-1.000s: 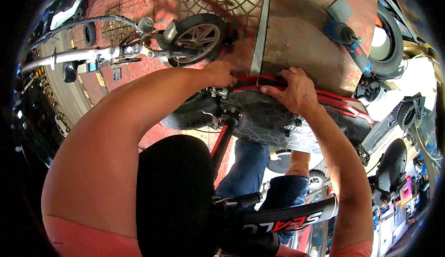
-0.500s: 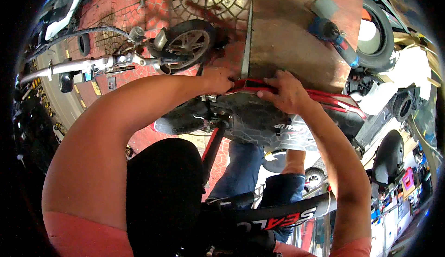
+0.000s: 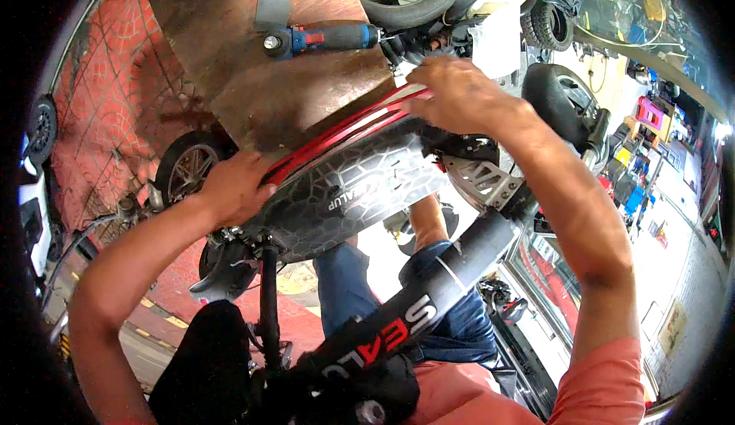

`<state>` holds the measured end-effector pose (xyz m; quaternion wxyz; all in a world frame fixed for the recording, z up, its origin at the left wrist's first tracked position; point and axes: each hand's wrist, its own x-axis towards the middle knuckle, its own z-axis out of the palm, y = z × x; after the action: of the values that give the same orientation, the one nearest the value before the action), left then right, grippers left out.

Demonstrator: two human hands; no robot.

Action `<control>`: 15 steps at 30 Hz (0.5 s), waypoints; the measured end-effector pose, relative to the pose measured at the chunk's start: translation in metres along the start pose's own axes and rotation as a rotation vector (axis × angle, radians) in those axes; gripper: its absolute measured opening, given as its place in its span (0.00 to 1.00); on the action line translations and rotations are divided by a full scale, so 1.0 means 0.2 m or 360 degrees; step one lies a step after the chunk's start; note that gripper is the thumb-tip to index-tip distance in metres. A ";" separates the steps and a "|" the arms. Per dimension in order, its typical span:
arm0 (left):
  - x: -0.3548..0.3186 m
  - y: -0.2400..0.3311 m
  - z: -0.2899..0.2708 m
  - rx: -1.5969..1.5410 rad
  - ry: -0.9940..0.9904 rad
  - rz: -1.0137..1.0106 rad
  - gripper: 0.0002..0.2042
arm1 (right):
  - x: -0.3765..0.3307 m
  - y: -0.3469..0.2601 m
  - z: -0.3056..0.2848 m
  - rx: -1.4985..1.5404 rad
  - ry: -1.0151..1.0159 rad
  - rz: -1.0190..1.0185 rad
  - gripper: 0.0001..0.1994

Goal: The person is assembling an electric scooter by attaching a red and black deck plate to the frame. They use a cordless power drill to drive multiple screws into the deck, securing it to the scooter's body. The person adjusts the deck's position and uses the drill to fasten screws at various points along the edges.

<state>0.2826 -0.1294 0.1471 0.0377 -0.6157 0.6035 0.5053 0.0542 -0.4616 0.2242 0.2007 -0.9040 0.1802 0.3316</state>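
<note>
An electric scooter stands between my legs, its black deck (image 3: pixel 360 180) topped with a grey-lined patterned mat. Along the deck's far side runs a long red trim strip (image 3: pixel 337 132). My left hand (image 3: pixel 236 187) grips the strip's left end, thumb on the near side and fingers over the far side. At the other end, close to the scooter's rear, my right hand (image 3: pixel 453 97) has the strip between thumb and fingers. My palms hide both ends of the strip. The scooter's dark stem (image 3: pixel 406 322) crosses in front of my body.
A brown wooden board (image 3: pixel 222 57) lies beyond the deck, bearing a blue cordless drill (image 3: pixel 325 38) and a small grey plate (image 3: pixel 273 10). Loose tyres (image 3: pixel 417 11) lie behind it. Another small wheel (image 3: pixel 191 163) is at left; a black seat-like part (image 3: pixel 553 96) stands at right.
My view has turned to the right. My right hand has slid along the red strip to its rear end, and my hands are now farther apart, the left staying near the front end.
</note>
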 end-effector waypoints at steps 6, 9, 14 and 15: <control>0.37 0.44 -0.36 0.0022 -0.0185 -0.0141 0.35 | -0.47 0.02 -0.30 0.0072 0.0295 0.0040 0.18; 0.57 0.56 -0.27 -0.0125 0.0083 -0.0082 0.39 | -0.68 0.06 -0.46 0.0304 0.0569 -0.0015 0.17; 0.76 0.79 -0.15 -0.0093 0.0226 -0.0216 0.43 | -0.86 0.43 -0.42 0.0392 0.1024 -0.0042 0.17; 0.77 0.81 -0.12 -0.0061 0.0276 -0.0212 0.43 | -0.90 0.48 -0.40 0.0411 0.1033 -0.0073 0.17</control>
<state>0.1335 -0.2977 0.1475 0.0070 -0.6965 0.5524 0.4579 -0.0755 -0.5469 0.3776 0.2531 -0.9333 0.2548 -0.0033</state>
